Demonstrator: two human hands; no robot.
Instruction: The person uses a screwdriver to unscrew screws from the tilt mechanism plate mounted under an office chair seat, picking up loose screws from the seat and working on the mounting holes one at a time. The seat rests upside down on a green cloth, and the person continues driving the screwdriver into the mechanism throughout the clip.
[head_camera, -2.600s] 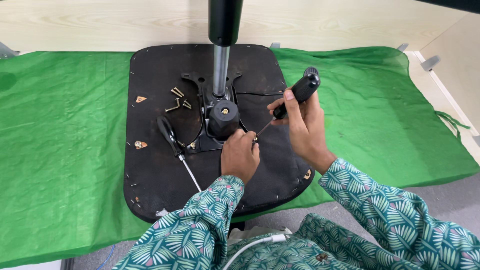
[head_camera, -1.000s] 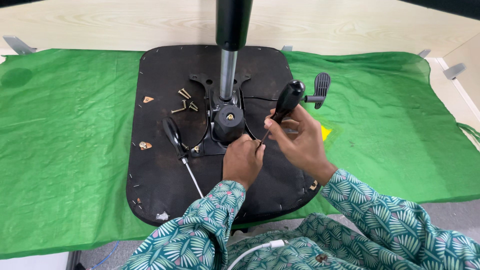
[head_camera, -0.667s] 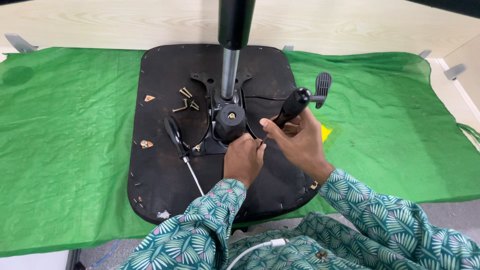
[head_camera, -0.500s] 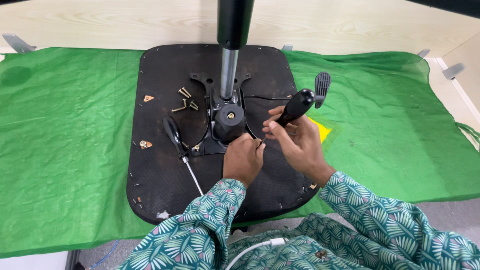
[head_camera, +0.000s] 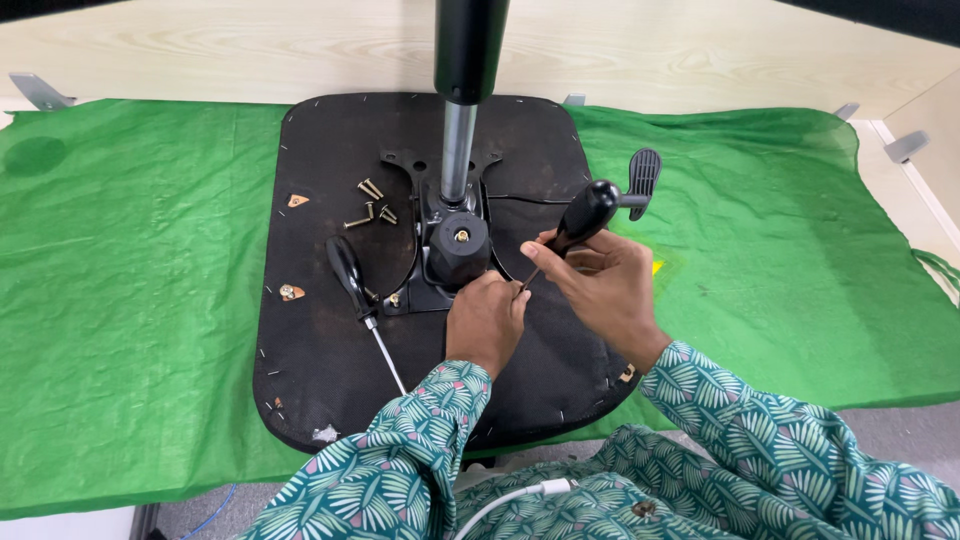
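Observation:
An upturned black chair seat (head_camera: 320, 340) lies on a green cloth, with its metal mechanism plate (head_camera: 455, 245) and gas cylinder (head_camera: 460, 130) rising at the middle. My right hand (head_camera: 605, 285) grips a black-handled screwdriver (head_camera: 582, 218), its shaft slanting down-left toward the plate. My left hand (head_camera: 485, 320) rests on the seat beside the plate, fingers curled at the screwdriver's tip; the tip itself is hidden. A second black-handled screwdriver (head_camera: 355, 290) lies loose on the seat to the left.
Several loose brass bolts (head_camera: 370, 205) lie on the seat left of the cylinder. A black lever paddle (head_camera: 643, 178) sticks out to the right. The green cloth (head_camera: 130, 300) covers the table; metal clamps (head_camera: 38, 90) sit at its far edge. A white cable (head_camera: 515, 495) runs near my lap.
My right hand has kept turning the screwdriver, its handle swinging a little to the right and back; the left hand has stayed at the tip. The view has shifted slightly.

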